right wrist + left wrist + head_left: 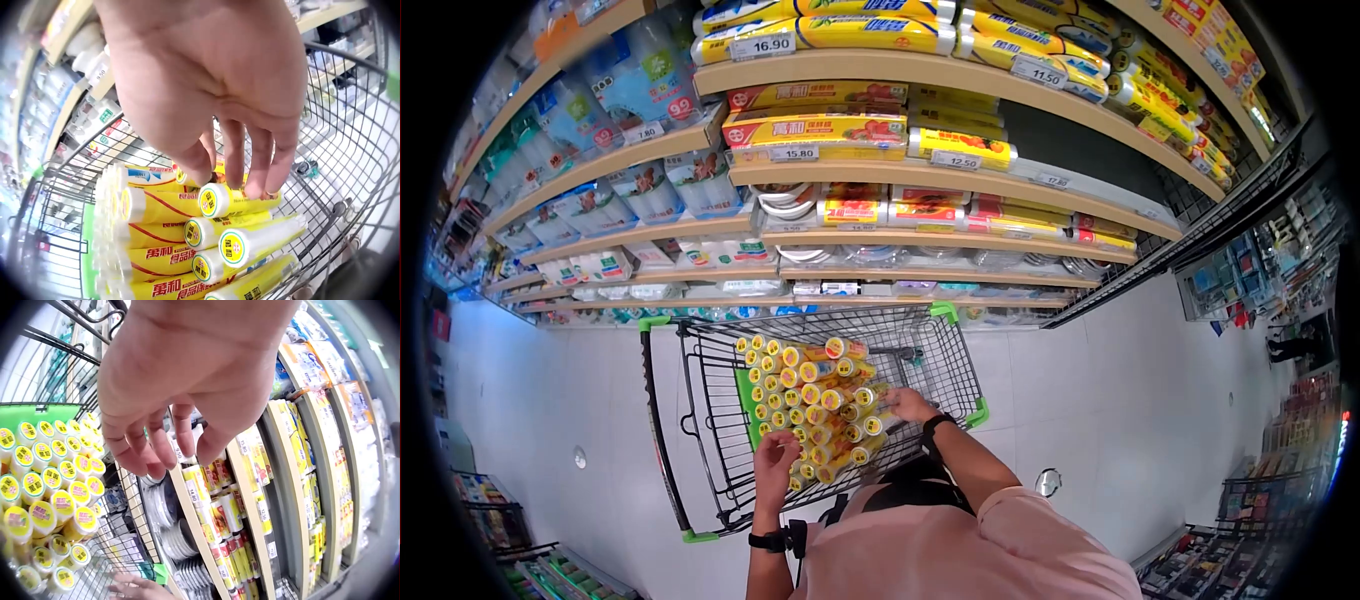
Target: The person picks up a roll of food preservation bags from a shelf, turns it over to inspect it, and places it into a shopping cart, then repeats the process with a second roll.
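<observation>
A large stack of yellow-wrapped cling film rolls (818, 395) lies in a black wire shopping cart (745, 505), their round labelled ends facing the handle side. My right hand (910, 405) is over the far-right side of the stack. In the right wrist view its loosely bent fingertips are right at the top of one cling film roll (215, 200), overlapping it. Over the handle-side edge of the stack hovers my left hand (775, 455). The left wrist view shows that hand (194, 381) with relaxed fingers and nothing between them, beside the white-and-yellow roll ends (53, 478).
Store shelves (960, 180) run along the cart's far side, stocked with boxed and rolled wrap, and packs of bottles (635, 85) at left. The cart has green corner pieces (943, 312) and a green panel (754, 400). Pale floor (1090, 400) extends right.
</observation>
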`<state>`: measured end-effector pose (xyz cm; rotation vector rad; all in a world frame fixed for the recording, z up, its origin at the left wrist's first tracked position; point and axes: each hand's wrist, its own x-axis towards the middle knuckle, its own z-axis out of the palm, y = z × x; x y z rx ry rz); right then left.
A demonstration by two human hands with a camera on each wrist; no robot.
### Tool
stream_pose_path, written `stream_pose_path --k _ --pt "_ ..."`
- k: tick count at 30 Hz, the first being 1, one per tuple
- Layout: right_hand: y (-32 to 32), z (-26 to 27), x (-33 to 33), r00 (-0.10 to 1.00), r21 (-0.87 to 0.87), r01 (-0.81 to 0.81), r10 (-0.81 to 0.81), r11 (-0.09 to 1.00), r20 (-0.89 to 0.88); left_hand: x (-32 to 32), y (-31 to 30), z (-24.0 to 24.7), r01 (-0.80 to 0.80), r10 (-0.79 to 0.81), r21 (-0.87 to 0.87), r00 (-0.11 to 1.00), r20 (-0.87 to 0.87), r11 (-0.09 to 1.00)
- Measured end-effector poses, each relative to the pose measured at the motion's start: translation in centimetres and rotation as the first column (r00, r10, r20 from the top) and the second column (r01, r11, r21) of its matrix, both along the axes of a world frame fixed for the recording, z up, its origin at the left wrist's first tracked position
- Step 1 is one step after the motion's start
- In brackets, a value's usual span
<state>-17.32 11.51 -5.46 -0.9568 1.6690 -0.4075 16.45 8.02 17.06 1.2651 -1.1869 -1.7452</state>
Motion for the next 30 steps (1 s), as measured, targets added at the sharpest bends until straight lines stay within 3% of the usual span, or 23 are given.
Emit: stream_pose_path --k 2,3,5,6,7,8,10,12,13,16,18,20,24,25,28,30 --pt "1.3 2.9 -1.4 0.999 -0.06 -0.027 0.025 0.998 -0.027 -0.9 -0.3 0.1 0.021 -0.021 -0.041 1.0 0.012 0.999" --pt "1.9 5.0 -2.0 0.988 -0.018 0.116 -0.114 0.993 0.1 -1.2 -0.6 0.2 0.038 -0.037 -0.042 0.999 0.024 0.998" --pt "3.1 5.8 -3.9 0.984 -0.148 0.162 -0.148 0.976 0.102 -1.7 -1.5 -1.0 0.06 -0.06 -0.06 0.998 0.013 0.996" --pt "3.6 6.1 -4.9 0.981 -0.213 0.183 -0.164 0.96 0.106 -2.1 -1.8 -0.3 0.081 -0.081 -0.009 0.997 0.005 0.997" --pt "3.9 7.8 -5.5 0.952 -0.157 0.28 -0.253 0.947 0.173 -2.6 -2.1 0.9 0.102 -0.102 0.041 0.995 -0.003 0.994" --pt "4.3 9.5 -6.6 0.959 -0.208 0.278 -0.26 0.938 0.11 -3.0 -2.3 1.7 0.126 -0.125 0.092 0.992 -0.008 0.988" --pt "4.6 11.4 -8.5 0.959 -0.323 0.282 -0.268 0.903 0.088 -4.8 -2.2 2.5 0.109 -0.109 0.025 0.994 -0.003 0.994" --pt "4.6 14.5 -9.8 0.941 -0.34 0.329 -0.336 0.881 0.041 -6.6 -2.0 3.4 0.095 -0.1 -0.08 0.993 -0.065 0.992" --pt "4.1 15.8 -10.8 0.93 -0.352 0.349 -0.367 0.868 0.018 -7.1 -2.1 3.3 0.144 -0.147 -0.141 0.989 -0.011 0.979" --pt "1.9 17.7 -14.1 0.91 -0.628 0.282 -0.409 0.725 -0.064 -9.0 -2.1 2.8 0.166 -0.187 -0.148 0.973 -0.138 0.975" --pt "0.3 22.0 -16.2 0.835 -0.664 0.262 -0.509 0.701 -0.209 -9.9 -2.0 2.4 0.17 -0.182 -0.167 0.982 -0.059 0.971" --pt "-1.9 24.4 -18.7 0.773 -0.773 0.198 -0.581 0.603 -0.255 -11.0 -1.9 1.1 0.138 -0.152 -0.186 0.987 -0.061 0.973" --pt "-6.8 32.2 -22.4 0.757 -0.86 0.089 -0.595 0.502 -0.269 -13.8 -0.9 2.4 0.123 -0.131 -0.122 0.989 -0.063 0.985" --pt "-7.9 34.0 -23.1 0.763 -0.873 0.067 -0.589 0.483 -0.267 -15.2 -0.2 4.8 0.096 -0.098 -0.095 0.995 -0.024 0.991" --pt "-11.2 37.8 -25.3 0.648 -0.875 -0.119 -0.631 0.469 -0.426 -17.0 -0.1 3.5 0.094 -0.101 -0.126 0.994 -0.045 0.988" --pt "-13.4 39.4 -26.8 0.611 -0.84 -0.136 -0.623 0.525 -0.489 -18.2 0.1 3.5 0.074 -0.075 -0.141 0.997 -0.003 0.987"
